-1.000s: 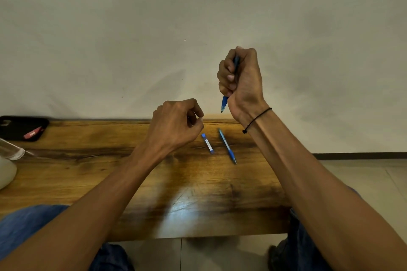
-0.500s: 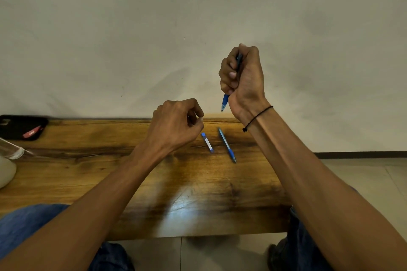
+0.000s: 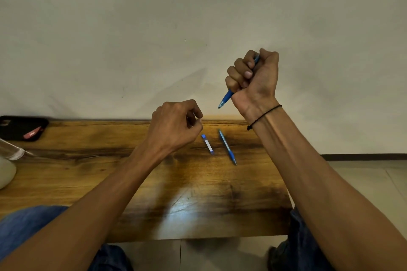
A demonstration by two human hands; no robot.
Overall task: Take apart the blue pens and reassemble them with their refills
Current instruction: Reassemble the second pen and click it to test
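Observation:
My right hand (image 3: 256,79) is raised above the table in a fist around a blue pen (image 3: 225,99), whose tip points down and to the left. My left hand (image 3: 176,124) hovers over the wooden table (image 3: 132,178), its fingers curled and thumb pinched against the forefinger; whatever lies between them is too small to make out. On the table right of the left hand lie a short blue and white pen piece (image 3: 207,143) and a second blue pen (image 3: 227,146), side by side and apart.
A black case (image 3: 13,126) with a red object (image 3: 32,133) on it lies at the table's far left. A clear glass item (image 3: 11,150) and a white rounded object (image 3: 5,172) sit at the left edge. The wall stands right behind the table.
My right hand with the pen has shifted slightly right and tilted, so the pen tip now points more to the left. The left hand and the parts on the table stay put.

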